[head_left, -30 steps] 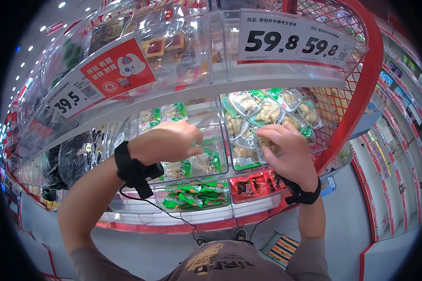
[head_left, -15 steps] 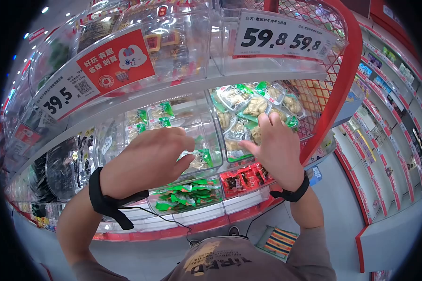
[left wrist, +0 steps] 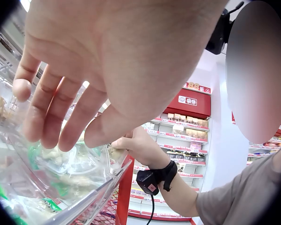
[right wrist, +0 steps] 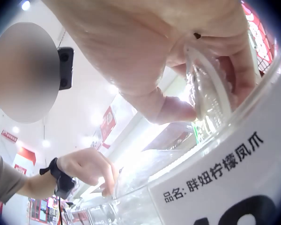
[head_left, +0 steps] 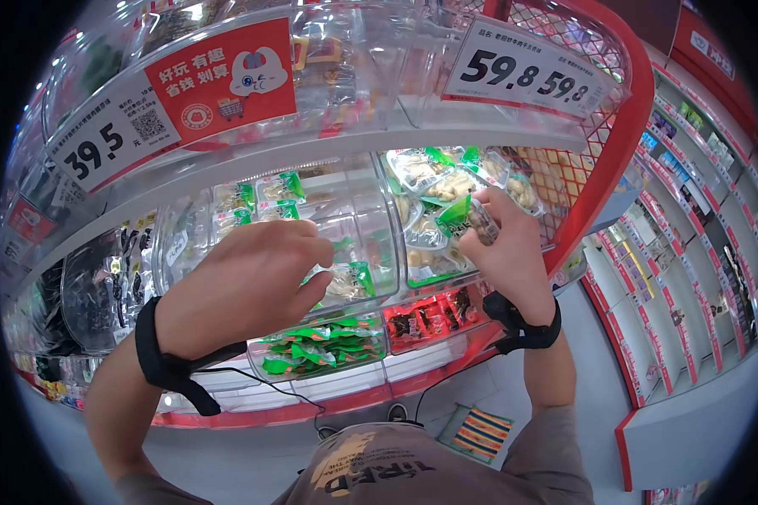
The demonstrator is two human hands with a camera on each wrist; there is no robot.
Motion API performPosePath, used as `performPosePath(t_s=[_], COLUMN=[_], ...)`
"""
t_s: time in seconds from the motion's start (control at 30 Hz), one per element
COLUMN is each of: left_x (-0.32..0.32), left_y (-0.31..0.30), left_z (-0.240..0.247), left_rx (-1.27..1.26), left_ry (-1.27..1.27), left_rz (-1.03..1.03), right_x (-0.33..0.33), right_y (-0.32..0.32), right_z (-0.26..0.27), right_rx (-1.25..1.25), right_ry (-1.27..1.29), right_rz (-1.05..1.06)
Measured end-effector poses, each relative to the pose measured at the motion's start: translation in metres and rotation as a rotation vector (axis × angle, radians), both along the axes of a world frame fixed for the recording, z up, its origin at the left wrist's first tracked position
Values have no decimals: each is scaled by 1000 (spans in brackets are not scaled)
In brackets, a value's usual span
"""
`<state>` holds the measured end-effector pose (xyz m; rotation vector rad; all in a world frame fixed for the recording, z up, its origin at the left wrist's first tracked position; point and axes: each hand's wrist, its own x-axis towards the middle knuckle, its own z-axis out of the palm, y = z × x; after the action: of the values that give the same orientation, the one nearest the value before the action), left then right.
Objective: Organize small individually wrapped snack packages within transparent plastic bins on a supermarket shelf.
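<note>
My right hand [head_left: 508,240] pinches a clear packet of chicken feet [head_left: 480,220] with a green corner between thumb and fingers, tilted on edge above the right bin. The same packet [right wrist: 208,91] shows close up in the right wrist view, just behind the bin's label. More packets of chicken feet [head_left: 419,168] lie heaped in that bin. My left hand [head_left: 248,273] hovers over the clear bin to the left, holding nothing. In the left wrist view its fingers [left wrist: 51,112] hang loosely extended. Green-and-clear packets [head_left: 349,282] lie beneath it.
A shelf with price signs [head_left: 518,71] overhangs the bins. Red mesh framing [head_left: 602,185] bounds the right side. Below are bins of green packets [head_left: 320,345] and red packets [head_left: 429,320]. Stocked shelves [head_left: 674,269] stand across the aisle.
My right hand has lifted a packet of chicken feet from the heap and turned it on edge. The left hand has shifted left and nearer the body.
</note>
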<state>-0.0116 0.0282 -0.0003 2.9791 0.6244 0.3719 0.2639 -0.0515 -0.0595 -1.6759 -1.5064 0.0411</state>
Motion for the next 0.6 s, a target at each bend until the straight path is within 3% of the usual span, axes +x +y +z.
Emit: performPosePath(t_s=[0.17,0.33,0.43,0.6], left_x=[14,24,30,39], left_y=[-1,-2,-2,-1], left_z=[3,3,1,-5], left_rx=[-18,-68,-118,-274], left_ry=[0,-88,-164,-291], left_rz=[-23,-78,-66,-62], right_x=[16,23,20,3], right_y=[-2,6,0,-1], right_z=[-8,-22,-9,-3], right_rx=[-8,273,103,210], right_ry=[157,203,523,621], right_rz=[140,284,330,421])
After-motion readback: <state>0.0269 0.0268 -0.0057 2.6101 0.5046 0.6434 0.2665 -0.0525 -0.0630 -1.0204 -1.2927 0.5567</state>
